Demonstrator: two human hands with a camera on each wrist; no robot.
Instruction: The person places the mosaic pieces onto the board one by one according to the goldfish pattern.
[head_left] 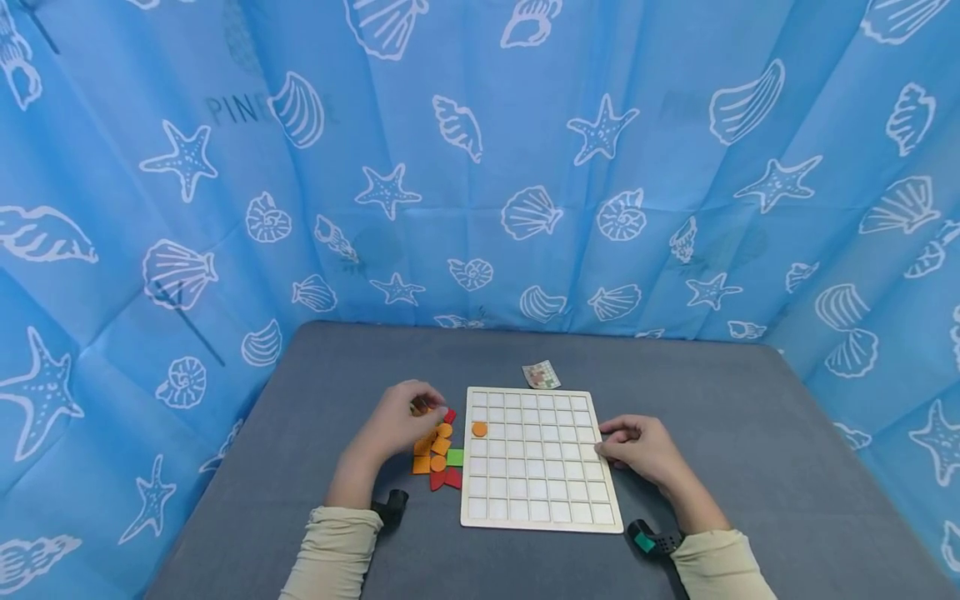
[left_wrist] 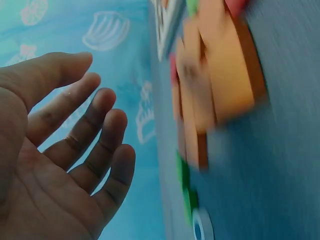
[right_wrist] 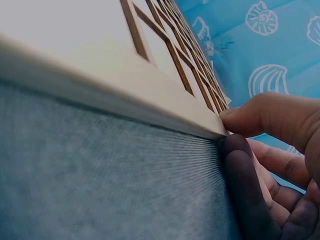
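A pale wooden grid board lies flat, with one orange round piece in a cell near its left side. At the board's right edge, my right hand pinches the rim; the right wrist view shows the thumb on top and a finger against the side. My left hand hovers over a pile of orange pieces left of the board. Its fingers are loosely bent and nothing shows between them in the left wrist view. Part of the pile is hidden under this hand.
Red pieces and a green square piece lie by the board's left edge. Behind the board is a small printed card. A blue shell-patterned curtain hangs behind the grey table.
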